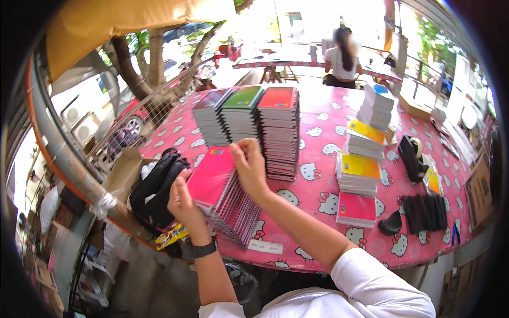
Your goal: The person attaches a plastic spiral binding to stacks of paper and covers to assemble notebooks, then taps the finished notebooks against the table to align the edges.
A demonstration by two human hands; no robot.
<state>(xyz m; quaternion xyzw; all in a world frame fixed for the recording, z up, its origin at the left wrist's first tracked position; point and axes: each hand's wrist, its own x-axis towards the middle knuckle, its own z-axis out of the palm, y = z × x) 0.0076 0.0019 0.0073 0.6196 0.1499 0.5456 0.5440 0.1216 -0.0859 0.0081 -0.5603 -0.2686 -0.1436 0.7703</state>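
Observation:
In front of me to the left stands a tall stack of pink-covered spiral notebooks [213, 183], their wire bindings facing right and toward me. My left hand [183, 202] is pressed along the left edge of the top notebook, fingers bent upward. At the far right corner of the same cover, my right hand [248, 165] closes with bent fingers on the edge and binding. Parts of the fingers are hidden, so how many notebooks they grip is unclear. Behind are stacks of dark-covered [213, 99], green [244, 97] and red notebooks [278, 98].
A pink patterned cloth [313, 212] covers the table. Yellow [359, 165] and pink notebook stacks [356, 208] stand at right, near a tape dispenser [412, 159], black binding pieces [424, 213] and blue-handled pliers [455, 233]. A black bag [159, 188] lies left. A person [342, 61] is farther back.

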